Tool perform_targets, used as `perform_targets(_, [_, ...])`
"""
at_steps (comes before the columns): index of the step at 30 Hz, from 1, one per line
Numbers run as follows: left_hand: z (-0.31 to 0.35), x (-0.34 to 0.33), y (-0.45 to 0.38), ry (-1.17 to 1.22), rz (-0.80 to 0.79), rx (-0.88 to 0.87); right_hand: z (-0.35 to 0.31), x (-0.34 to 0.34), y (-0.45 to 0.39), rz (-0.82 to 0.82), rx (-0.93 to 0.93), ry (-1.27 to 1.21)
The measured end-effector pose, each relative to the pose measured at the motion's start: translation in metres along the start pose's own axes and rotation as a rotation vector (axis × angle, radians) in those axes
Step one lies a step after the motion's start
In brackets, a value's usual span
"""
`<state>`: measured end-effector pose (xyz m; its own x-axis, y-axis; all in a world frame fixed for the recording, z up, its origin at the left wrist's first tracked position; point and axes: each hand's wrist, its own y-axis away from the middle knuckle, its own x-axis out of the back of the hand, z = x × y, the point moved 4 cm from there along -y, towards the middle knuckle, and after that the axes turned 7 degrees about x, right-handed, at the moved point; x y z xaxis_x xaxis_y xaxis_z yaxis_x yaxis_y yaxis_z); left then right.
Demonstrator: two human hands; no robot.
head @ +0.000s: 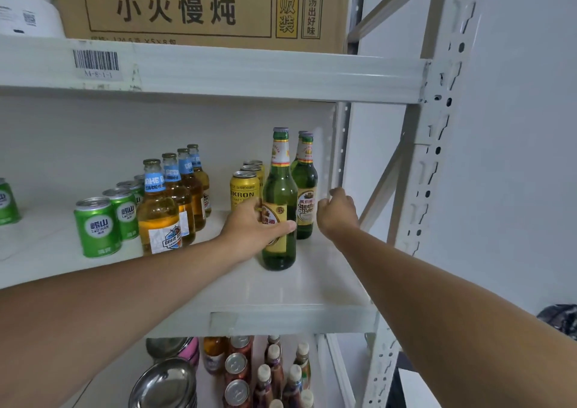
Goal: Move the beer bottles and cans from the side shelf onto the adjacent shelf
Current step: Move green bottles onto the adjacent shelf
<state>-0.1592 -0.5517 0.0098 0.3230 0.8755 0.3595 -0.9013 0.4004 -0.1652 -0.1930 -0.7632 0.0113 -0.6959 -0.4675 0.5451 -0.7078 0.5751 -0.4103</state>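
A tall green beer bottle [280, 189] with a yellow label stands on the white shelf [312, 289], near its front right. My left hand [253, 226] wraps around its lower body, thumb across the label. Behind it stand two more green bottles [305, 185]. My right hand [337, 212] hovers just right of them, fingers curled, holding nothing. Yellow cans [245, 189] line up behind my left hand. Further left are a row of amber bottles with blue neck labels [159, 210] and a row of green cans [96, 228].
A cardboard box [199, 4] sits on the shelf above. The rack's perforated upright [437, 126] stands at the right, with a white wall beyond. The lower shelf holds more bottles and cans [265, 373] and steel bowls [165, 382].
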Motion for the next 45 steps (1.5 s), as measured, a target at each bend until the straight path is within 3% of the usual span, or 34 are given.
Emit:
perform_targets(4, [0.005,-0.019,-0.014,-0.028,0.04,0.007,0.012,0.01,0.017,-0.059,-0.004,0.165])
perform_targets(12, [0.007,-0.051,-0.036,-0.108,0.05,-0.011,0.035,0.009,0.039,-0.036,-0.056,0.228])
perform_targets(21, [-0.002,-0.066,-0.056,-0.164,0.043,-0.023,0.04,0.011,0.048,0.072,-0.046,0.17])
perform_targets(36, [-0.011,-0.064,-0.062,-0.154,-0.011,0.002,0.05,0.006,0.05,0.031,-0.035,0.181])
perform_targets(39, [-0.016,-0.055,-0.051,-0.246,-0.052,0.04,0.043,0.006,0.053,-0.018,0.029,0.234])
perform_targets(45, [-0.018,-0.013,-0.009,-0.669,-0.042,-0.083,0.027,-0.007,0.058,-0.182,0.088,0.305])
